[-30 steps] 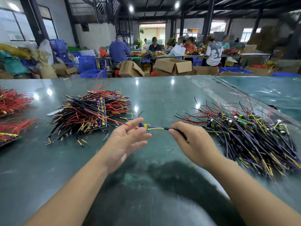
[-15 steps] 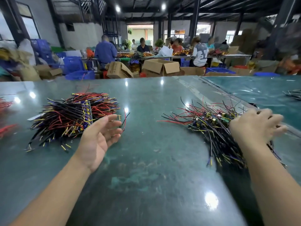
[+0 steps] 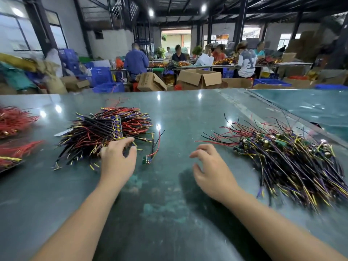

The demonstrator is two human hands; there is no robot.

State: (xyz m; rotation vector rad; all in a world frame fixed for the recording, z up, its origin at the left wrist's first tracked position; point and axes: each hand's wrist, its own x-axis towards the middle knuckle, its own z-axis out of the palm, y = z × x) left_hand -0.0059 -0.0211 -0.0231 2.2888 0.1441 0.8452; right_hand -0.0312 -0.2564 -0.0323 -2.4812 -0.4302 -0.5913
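Both hands have changed position since half a second ago. I see the right hand (image 3: 212, 166) back from the right pile (image 3: 293, 162) at the table's centre. The left hand (image 3: 117, 161), then palm-up, is turned palm-down.

Head view, work items:
- The loose lead (image 3: 153, 147) lies flat on the table (image 3: 169, 200), just right of the left hand and apart from both piles. It consists of thin red and black insulated wires joined to a small green circuit board (image 3: 145, 160) at the near end.
- The left pile (image 3: 105, 132) is stacked in order. Black, red and yellow-tipped wires fan out to both sides of a straight row of blue and yellow connectors.
- The left hand hovers over this pile's near edge with fingers arched and thumb apart, gripping nothing. I cannot tell whether the fingertips touch the wires.
- The right hand hangs above bare table with fingers loosely curled and holds nothing. A second ago both hands held one lead between them.

Head view, surroundings:
- The right pile is a loose tangle of dark, purple and yellow wires with green boards and cylindrical components mixed in.
- The table is a glossy grey-green surface, scuffed near me, and reflects the ceiling lamps.
- Red wire bundles (image 3: 15, 119) lie at the far left edge.
- Open cardboard boxes (image 3: 199, 78) and blue crates (image 3: 101, 76) stand beyond the table, where several workers (image 3: 135, 61) sit at benches.
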